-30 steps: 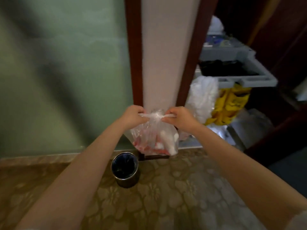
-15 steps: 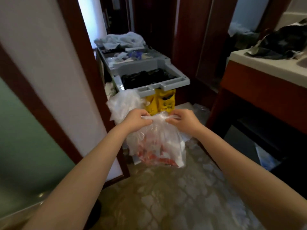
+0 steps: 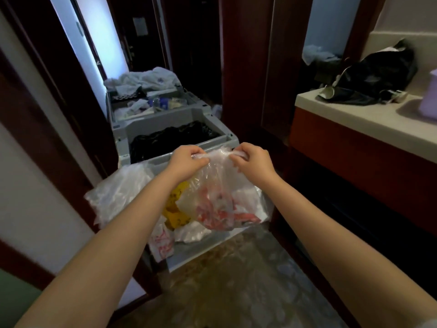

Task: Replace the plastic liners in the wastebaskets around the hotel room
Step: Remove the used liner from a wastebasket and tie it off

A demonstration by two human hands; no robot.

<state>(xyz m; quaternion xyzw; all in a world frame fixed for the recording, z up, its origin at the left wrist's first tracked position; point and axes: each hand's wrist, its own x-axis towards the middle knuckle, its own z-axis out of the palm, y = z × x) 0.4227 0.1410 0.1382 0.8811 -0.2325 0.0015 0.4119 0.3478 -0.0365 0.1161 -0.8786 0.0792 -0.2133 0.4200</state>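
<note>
A clear plastic liner (image 3: 220, 200) full of red and white trash hangs in front of me. My left hand (image 3: 186, 160) grips the left side of its gathered top. My right hand (image 3: 253, 160) pinches the right side of the same top. The bag hangs just in front of the grey housekeeping cart (image 3: 179, 129). No wastebasket is in view.
The cart's near bin holds a black bag (image 3: 172, 140); its rear trays hold cloths and small items. A bundle of clear plastic (image 3: 118, 195) and a yellow bag (image 3: 176, 209) hang at the cart's front. A vanity counter (image 3: 369, 121) with a black bag stands at right. Dark wooden door frames stand on both sides.
The view swung right from the green wall and the steel wastebasket on the floor toward the cart. Both hands carried the filled liner up to the cart's front; the wastebasket left the view.
</note>
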